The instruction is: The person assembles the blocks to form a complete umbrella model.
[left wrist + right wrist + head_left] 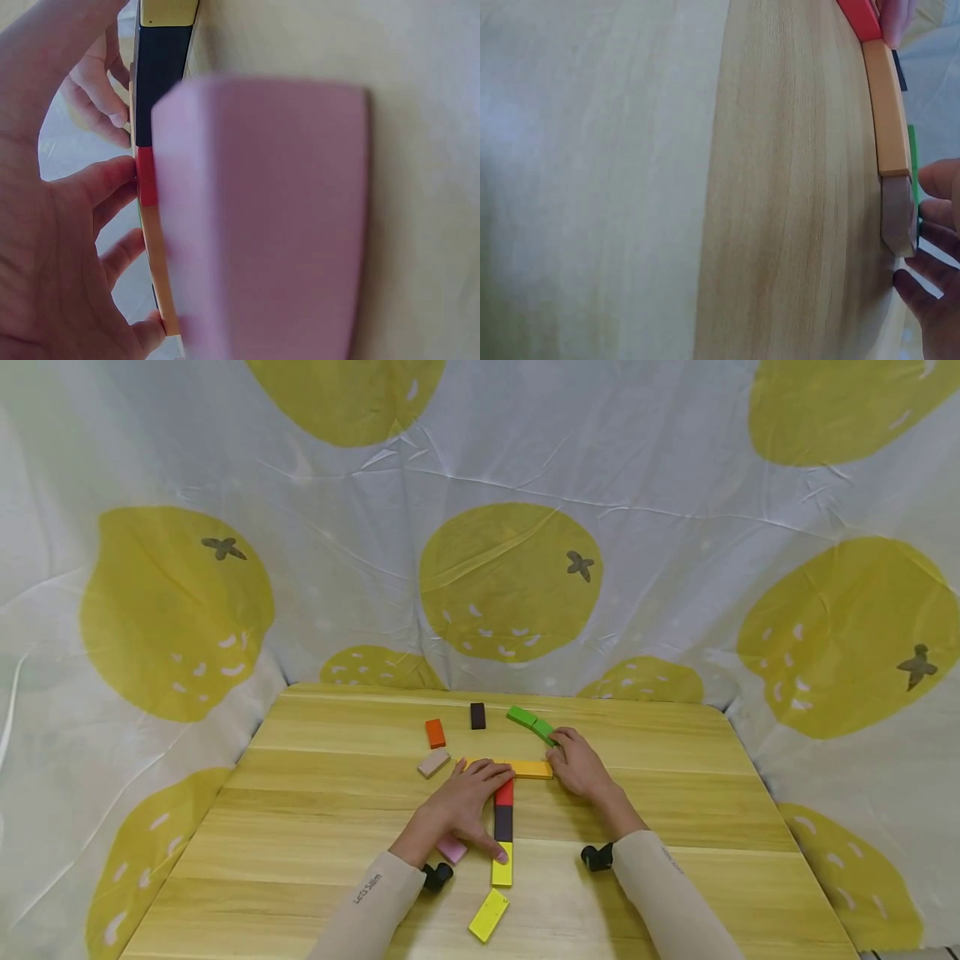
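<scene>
Laid flat near the middle of the wooden table (pixel 300 827), in a T: across the far end, an orange row (pixel 532 769); down from it toward the person, end to end, a red block (pixel 504 792), a dark block (pixel 503 823) and a yellow block (pixel 502 870). Spread over this stem from its left side, the left hand (pixel 461 802), open, thumb on the yellow block, fingers reaching to the red block and orange row, gripping nothing. At the row's right end, the right hand (pixel 579 764), fingertips at the nearer of two green blocks (pixel 522 717); cannot tell whether pinching or only touching. Beside those fingers in the right wrist view, against the row's end, a grey-brown block (pixel 898 216). Partly under the left hand, a pink block (pixel 452 849). Nearest the person, aslant, a loose yellow piece (pixel 489 915). Beyond the row, a beige block (pixel 433 764), just past it a red-orange block (pixel 435 733), and farther back a small black block (pixel 477 716). Behind everything, a pale curtain (pixel 660 585) with large lemons.
</scene>
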### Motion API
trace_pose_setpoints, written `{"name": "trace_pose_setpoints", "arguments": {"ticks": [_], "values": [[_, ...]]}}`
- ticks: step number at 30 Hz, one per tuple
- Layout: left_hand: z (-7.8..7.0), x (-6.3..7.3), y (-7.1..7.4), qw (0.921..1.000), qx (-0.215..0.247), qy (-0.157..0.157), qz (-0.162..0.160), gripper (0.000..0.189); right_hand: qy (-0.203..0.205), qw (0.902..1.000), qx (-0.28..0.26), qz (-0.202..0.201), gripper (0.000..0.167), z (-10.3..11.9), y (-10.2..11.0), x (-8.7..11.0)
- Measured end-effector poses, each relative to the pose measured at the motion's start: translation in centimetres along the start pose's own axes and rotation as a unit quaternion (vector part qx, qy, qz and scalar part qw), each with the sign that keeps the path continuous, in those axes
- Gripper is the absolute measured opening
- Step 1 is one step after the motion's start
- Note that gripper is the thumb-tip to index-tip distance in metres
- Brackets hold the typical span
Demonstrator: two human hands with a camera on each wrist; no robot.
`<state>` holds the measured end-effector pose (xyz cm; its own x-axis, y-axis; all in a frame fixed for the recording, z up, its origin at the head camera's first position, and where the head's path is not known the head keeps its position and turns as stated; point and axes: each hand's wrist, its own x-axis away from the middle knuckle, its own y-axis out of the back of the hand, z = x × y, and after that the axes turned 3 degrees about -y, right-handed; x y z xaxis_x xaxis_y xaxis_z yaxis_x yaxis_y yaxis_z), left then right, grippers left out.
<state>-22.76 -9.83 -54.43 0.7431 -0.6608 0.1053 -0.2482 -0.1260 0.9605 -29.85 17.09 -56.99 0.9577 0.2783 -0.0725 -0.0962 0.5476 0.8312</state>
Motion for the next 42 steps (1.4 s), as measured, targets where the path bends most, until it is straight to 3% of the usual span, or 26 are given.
{"name": "trace_pose_setpoints", "arguments": {"ticks": [42], "values": [[-0.10,0.00,-0.10,1.0000,0.007,0.003,0.003,0.135,0.001,0.9999,0.002,0.013,0.056,0.34,0.30,0.70]]}}
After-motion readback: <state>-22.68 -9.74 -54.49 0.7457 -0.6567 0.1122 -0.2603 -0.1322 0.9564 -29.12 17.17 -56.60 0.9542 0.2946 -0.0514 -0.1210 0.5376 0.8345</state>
